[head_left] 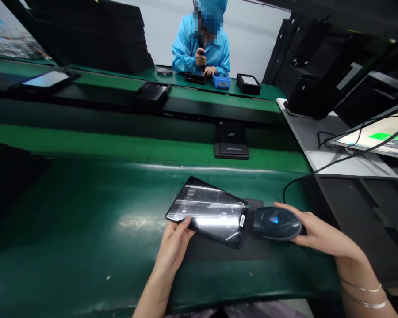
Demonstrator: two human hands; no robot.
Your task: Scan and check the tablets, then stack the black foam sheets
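Note:
My left hand (177, 240) grips the lower left edge of a black tablet (209, 211), thumb on its glossy face. The tablet is tilted and carries a small white label (242, 220) near its right edge. A dark flat pad (225, 251) lies beneath it on the green mat. My right hand (305, 225) is wrapped around a black handheld barcode scanner (277, 223) with a blue light on top. Its head points left at the tablet's labelled edge, a small gap apart. The scanner's handle is mostly hidden under it and my fingers.
A black device (231, 139) lies on the green ledge ahead, with another black device (153, 93) and a lit tablet (46, 80) farther left. Across sits a person in blue (185, 42), beside a blue bin (221, 82). Right are a monitor (384, 137), the scanner cable (338, 163) and black trays (348, 212).

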